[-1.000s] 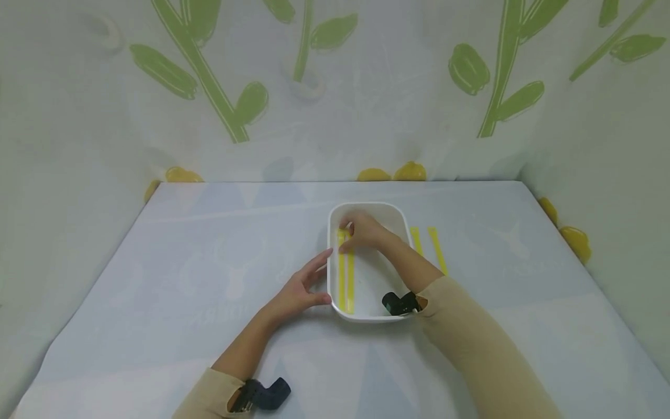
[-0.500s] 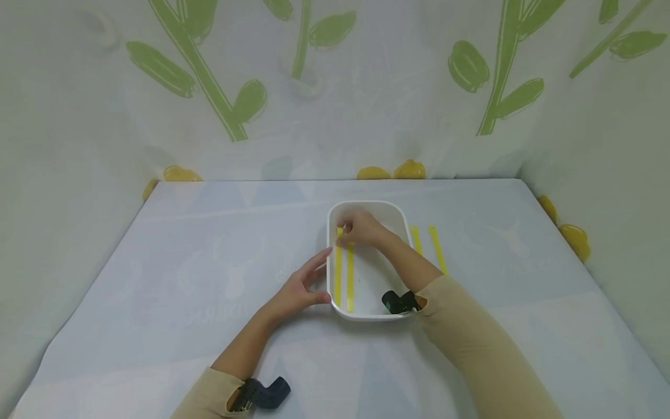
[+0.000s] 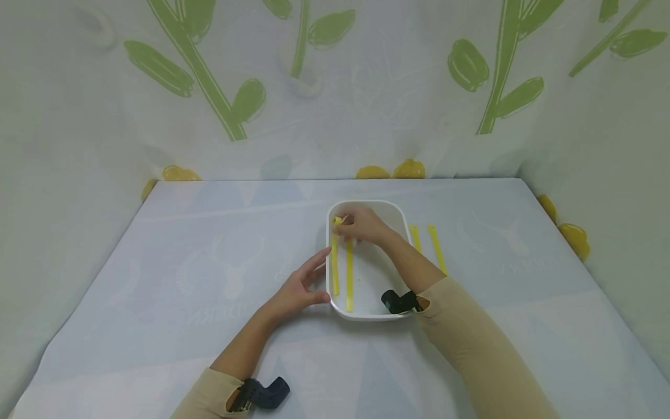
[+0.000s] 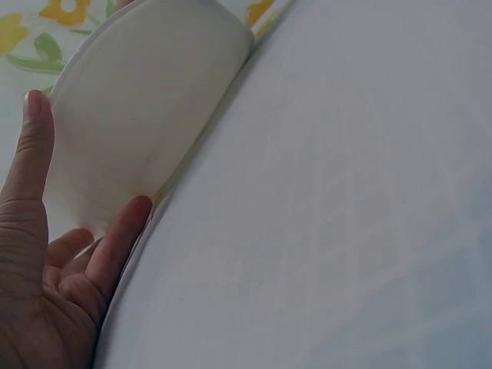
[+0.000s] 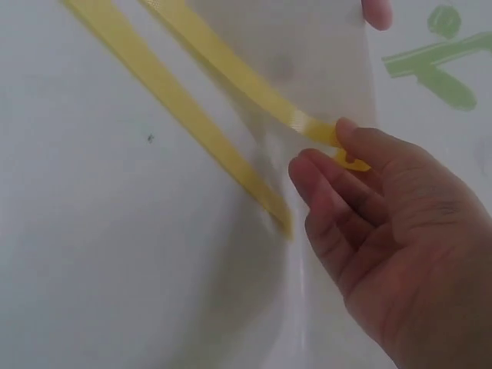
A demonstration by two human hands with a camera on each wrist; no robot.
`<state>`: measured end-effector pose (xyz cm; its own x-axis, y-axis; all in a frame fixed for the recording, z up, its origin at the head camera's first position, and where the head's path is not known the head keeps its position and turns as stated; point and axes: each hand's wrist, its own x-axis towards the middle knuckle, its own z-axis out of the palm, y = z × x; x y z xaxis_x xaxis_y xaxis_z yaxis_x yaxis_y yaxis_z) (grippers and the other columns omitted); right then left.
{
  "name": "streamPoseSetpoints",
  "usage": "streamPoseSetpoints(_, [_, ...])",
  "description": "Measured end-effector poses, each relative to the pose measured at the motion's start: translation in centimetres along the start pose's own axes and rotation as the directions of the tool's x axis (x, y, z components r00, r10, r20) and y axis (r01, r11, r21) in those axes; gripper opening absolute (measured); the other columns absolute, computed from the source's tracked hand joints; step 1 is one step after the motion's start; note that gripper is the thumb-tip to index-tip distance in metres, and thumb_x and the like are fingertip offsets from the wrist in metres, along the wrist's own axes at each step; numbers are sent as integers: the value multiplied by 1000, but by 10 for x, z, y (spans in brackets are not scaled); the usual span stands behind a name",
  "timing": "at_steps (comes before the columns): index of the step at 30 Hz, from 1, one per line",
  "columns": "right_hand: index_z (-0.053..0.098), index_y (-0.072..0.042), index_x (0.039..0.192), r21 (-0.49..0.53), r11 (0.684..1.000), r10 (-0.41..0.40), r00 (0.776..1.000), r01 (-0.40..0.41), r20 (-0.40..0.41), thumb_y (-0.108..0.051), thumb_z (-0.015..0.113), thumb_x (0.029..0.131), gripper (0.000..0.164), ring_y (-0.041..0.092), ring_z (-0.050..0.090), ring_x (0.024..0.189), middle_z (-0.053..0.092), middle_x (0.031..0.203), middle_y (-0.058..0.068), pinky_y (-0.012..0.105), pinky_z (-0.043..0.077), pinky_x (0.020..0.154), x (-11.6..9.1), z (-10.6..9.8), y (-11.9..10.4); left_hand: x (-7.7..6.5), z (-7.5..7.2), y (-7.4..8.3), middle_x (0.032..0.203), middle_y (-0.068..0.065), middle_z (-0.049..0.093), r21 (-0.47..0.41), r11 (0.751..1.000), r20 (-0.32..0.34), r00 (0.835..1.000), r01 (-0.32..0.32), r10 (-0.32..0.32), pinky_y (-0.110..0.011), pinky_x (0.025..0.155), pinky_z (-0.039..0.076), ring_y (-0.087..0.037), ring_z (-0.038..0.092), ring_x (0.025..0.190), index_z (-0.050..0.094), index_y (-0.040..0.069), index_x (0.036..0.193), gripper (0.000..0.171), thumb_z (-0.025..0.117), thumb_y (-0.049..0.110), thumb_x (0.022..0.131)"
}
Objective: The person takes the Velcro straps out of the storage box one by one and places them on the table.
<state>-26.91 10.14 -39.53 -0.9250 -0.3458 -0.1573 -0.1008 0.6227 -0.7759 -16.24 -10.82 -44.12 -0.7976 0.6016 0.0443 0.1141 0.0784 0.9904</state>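
A white, round-cornered plastic tub (image 3: 374,291) stands on the table with two flat yellow strips inside. Over its far left part, my right hand (image 3: 363,224) pinches the far end of the left strip (image 3: 335,267) between thumb and fingers. In the right wrist view that strip (image 5: 246,81) bows up toward the fingertips, its end bent over at the thumb. The other strip (image 3: 349,279) lies on the tub floor, its far end close under the hand. My left hand (image 3: 300,294) has its fingers and thumb spread against the tub's left outer wall (image 4: 154,100).
Two more yellow strips, a nearer one (image 3: 415,237) and a farther one (image 3: 437,249), lie on the table right of the tub, partly behind the right forearm. A pale patterned cloth (image 3: 183,262) covers the table. Walls with painted leaves (image 3: 159,68) rise behind and at the sides.
The right hand has drawn the left strip toward the tub's left wall and lifted its far end, widening the gap to the other strip. The left hand stays in place.
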Motion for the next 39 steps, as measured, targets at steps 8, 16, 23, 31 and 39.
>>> streamPoseSetpoints(8, [60, -7, 118, 199, 980, 4, 1000, 2, -26, -23, 70, 85, 39, 20, 69, 82, 69, 105, 13, 32, 57, 74, 0, -3, -2, 0, 0, -1, 157, 0, 20, 14, 1000, -9, 1000, 24, -23, -45, 106, 35, -31, 26, 142, 25, 28, 150, 94, 78, 39, 73])
streamPoseSetpoints(16, [54, -11, 131, 316, 947, -32, 997, 51, -65, -23, 71, 85, 50, 21, 66, 92, 69, 109, 10, 30, 56, 78, -2, -5, -6, 1, 1, -1, 157, -1, 21, 16, 999, -17, 999, 30, -30, -46, 105, 36, -30, 26, 141, 26, 31, 150, 91, 78, 30, 75])
streamPoseSetpoints(23, [52, -10, 136, 422, 896, -126, 990, 138, -57, -12, 67, 88, 50, 20, 68, 88, 67, 113, 16, 36, 57, 78, -6, -10, -8, 0, 1, 0, 157, -6, 20, 9, 1000, -7, 1000, 6, -6, -48, 104, 36, -34, 26, 141, 25, 26, 151, 92, 78, 32, 76])
streamPoseSetpoints(31, [57, -6, 130, 458, 872, -182, 983, 171, -21, -6, 69, 84, 48, 19, 68, 83, 62, 126, 12, 35, 56, 78, -9, -14, -8, 1, 1, -3, 157, -10, 20, -12, 999, -3, 999, -36, 36, -48, 105, 35, -37, 25, 140, 25, 21, 151, 102, 76, 49, 68])
streamPoseSetpoints(39, [42, -17, 143, 443, 874, -245, 968, 198, 49, -3, 74, 78, 74, 18, 58, 87, 40, 149, 0, 25, 51, 79, -10, -20, -7, 0, 0, 0, 157, -12, 18, -20, 999, 4, 1000, -26, 26, -45, 100, 42, -39, 23, 141, 23, 17, 151, 100, 78, 40, 71])
